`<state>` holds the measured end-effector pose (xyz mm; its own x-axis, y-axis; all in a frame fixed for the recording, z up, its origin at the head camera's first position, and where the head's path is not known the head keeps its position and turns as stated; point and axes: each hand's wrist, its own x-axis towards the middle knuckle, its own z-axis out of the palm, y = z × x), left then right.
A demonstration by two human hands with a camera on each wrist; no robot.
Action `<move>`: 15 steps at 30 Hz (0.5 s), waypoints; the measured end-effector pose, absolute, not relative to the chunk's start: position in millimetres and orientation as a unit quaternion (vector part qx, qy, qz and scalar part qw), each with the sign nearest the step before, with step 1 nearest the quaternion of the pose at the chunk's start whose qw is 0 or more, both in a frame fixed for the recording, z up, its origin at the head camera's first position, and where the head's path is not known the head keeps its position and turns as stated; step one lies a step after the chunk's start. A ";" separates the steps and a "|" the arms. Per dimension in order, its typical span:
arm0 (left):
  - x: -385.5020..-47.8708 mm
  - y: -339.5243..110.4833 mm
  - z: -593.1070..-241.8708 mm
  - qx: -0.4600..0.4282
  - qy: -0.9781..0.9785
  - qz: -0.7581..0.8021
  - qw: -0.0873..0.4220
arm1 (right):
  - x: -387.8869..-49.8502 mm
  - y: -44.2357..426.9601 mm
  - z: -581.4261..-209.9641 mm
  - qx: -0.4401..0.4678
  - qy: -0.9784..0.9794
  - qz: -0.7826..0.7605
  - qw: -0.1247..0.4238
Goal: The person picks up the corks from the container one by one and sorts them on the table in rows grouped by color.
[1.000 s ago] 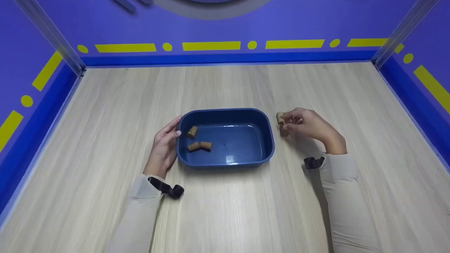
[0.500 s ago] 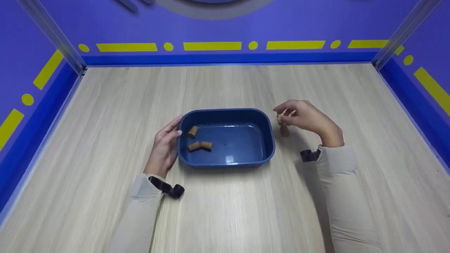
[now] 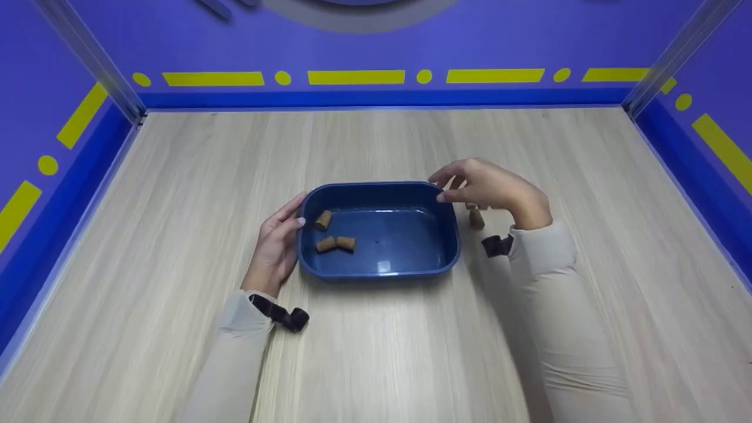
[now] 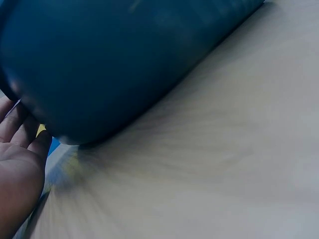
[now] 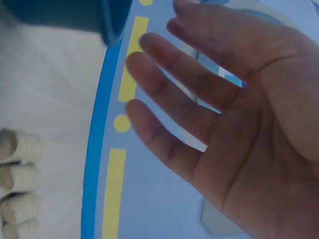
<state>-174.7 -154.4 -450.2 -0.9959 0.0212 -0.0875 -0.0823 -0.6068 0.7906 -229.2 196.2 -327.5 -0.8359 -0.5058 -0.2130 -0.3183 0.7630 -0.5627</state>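
Note:
A dark blue plastic box (image 3: 376, 274) stands mid-table with three corks lying at its left end, one cork (image 3: 323, 220) behind the other two. My left hand (image 3: 274, 249) holds the box's left end, thumb over the rim and fingers along the outside. At the back right corner, my right hand (image 3: 493, 187) hovers with thumb and forefinger by the rim; whether it touches the rim I cannot tell. Its fingers look loose in the right wrist view, and nothing shows between them. Corks (image 3: 476, 218) stand on the table right of the box, partly hidden beneath the right hand.
In the right wrist view several pale corks (image 5: 22, 179) sit in a row on the table. Purple-blue panels (image 3: 376, 53) with yellow marks wall in the wooden table (image 3: 376, 352) at the back and both sides.
My right hand has left the corks on the right and moved left to the box's back right corner. The left hand and box have stayed in place.

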 end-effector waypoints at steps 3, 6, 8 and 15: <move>-175.0 -153.6 -449.9 -0.035 0.442 0.896 0.028 | -231.6 186.5 -325.3 -0.234 0.921 -0.242 0.195; -175.3 -153.5 -449.5 -0.035 0.440 0.897 0.028 | -234.7 176.5 -324.8 -0.253 0.917 -0.234 0.201; -175.5 -153.8 -449.4 -0.033 0.440 0.897 0.029 | -236.9 169.5 -325.1 -0.267 0.913 -0.231 0.205; -175.1 -154.7 -449.9 -0.023 0.445 0.895 0.028 | -240.8 140.0 -328.7 -0.281 0.910 -0.198 0.234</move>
<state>-175.1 -154.7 -449.9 -0.9974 0.0288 -0.0666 -0.0705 -0.6017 0.7956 -240.8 140.0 -328.7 -0.7333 -0.6031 -0.3139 -0.4178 0.7639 -0.4918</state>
